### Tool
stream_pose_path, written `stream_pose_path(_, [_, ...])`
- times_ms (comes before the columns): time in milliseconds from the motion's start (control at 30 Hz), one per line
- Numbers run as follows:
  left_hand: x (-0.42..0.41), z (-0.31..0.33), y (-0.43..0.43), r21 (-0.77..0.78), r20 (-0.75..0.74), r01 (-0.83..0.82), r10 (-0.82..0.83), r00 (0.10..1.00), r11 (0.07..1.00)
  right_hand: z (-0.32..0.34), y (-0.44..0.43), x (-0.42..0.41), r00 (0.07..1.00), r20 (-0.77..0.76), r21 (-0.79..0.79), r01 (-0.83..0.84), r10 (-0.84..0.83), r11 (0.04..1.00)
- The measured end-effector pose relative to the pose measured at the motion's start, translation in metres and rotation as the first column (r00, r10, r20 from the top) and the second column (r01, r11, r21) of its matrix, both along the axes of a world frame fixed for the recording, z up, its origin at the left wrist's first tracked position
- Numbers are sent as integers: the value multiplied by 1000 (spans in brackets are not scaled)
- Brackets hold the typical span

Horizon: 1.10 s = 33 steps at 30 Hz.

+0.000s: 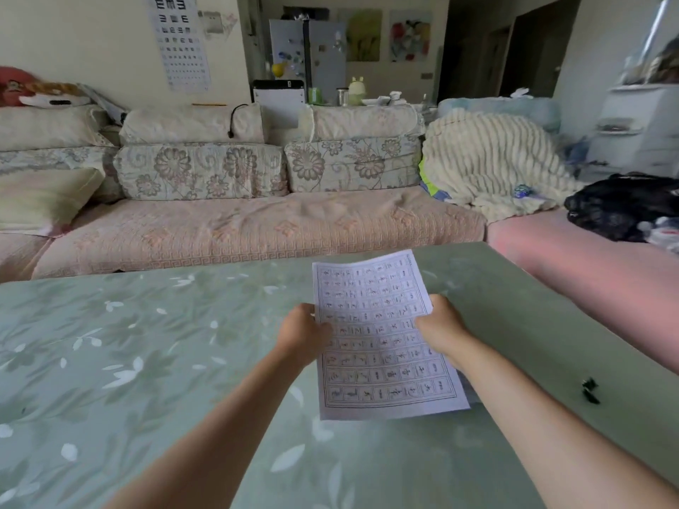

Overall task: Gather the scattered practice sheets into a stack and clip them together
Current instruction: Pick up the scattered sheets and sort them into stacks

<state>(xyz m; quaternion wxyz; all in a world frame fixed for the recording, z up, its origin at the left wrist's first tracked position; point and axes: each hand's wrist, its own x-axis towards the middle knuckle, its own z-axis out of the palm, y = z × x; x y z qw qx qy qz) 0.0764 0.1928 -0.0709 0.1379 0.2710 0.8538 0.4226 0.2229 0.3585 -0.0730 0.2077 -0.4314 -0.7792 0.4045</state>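
— Where are the sheets [382, 336]?
— Over the tabletop [147, 361]. My left hand [303, 332] grips their left edge, my right hand [441, 330] the right edge. The black clip [589, 390] lies apart, to my right.

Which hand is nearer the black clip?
The right hand: the small black clip lies right of it; the left hand grips the white printed sheets farther left.

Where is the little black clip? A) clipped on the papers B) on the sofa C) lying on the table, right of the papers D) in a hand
C: the black clip lies on the green table, apart from the sheets held by the left hand and right hand.
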Motion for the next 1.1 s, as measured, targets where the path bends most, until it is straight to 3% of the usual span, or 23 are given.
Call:
stream_pose_path(267, [1, -31, 43, -294, -82, -40, 17, 997, 955, -32, 37, 8, 968, 246, 91, 31, -53, 995])
stream_pose_path(367, [1, -36, 47, -303, -101, -54, 24, 995, 951, -35, 40, 7, 893, 437, 184, 31, -110, 982])
stream_pose_path(433, [0, -39, 51, -279, -69, -51, 33, 997, 959, -33, 42, 7, 867, 486, 134, 51, -111, 990])
stream_pose_path(733, [6, -41, 47, -303, -63, -66, 49, 997, 951, -29, 33, 10, 972, 224, -57, 90, -75, 994])
stream_pose_path(933, [-4, -40, 8, -493, -203, -94, -10, 979, 865, -34, -3, 1, 981, 176, -118, -57, 77, 991])
stream_pose_path(1100, [5, -29, 3, -512, -273, -113, -36, 961, 851, -34, -3, 22, 974, 123, -105, -180, 192, 978])
